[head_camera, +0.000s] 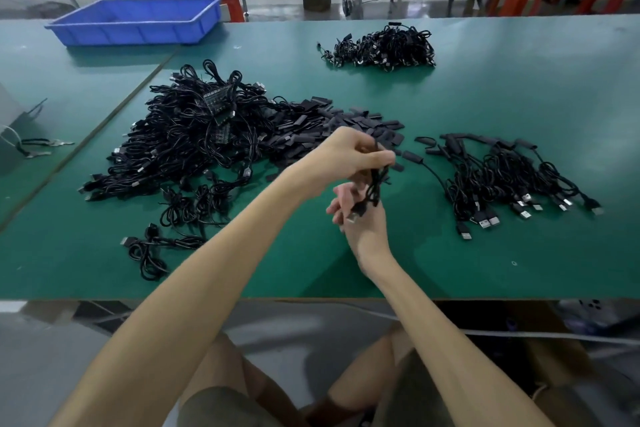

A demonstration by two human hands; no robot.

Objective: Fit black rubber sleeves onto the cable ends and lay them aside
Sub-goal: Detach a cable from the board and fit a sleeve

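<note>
Metal pieces (36, 146): far left on the table, tied to a black cord – too small to name.
Blue tray (138, 24): at the back left edge of the green table (485, 107), well apart from the hands.
Unsleeved cables (180, 135): a large tangled black heap left of centre, with a few loose coils (156, 246) strayed toward the near edge.
Rubber sleeves (332, 123): flat black pieces heaped against the right side of that heap, just behind the left hand.
Left hand (346, 156): raised above the table, its fingers curled and pinching the top of the held cable.
Held cable (375, 184): a small black coil hanging from the left hand down to the right hand; its plug end lies by the right palm.
Right hand (362, 222): just below the left hand, palm turned inward with the cable against it – blurred, so I cannot tell whether the fingers close on the cable.
Far bundle (384, 47): a smaller heap of black cables toward the back, right of centre.
Sleeved cables (512, 180): laid aside on the right, with the sleeved ends toward the back and the metal USB plugs toward the near edge.
</note>
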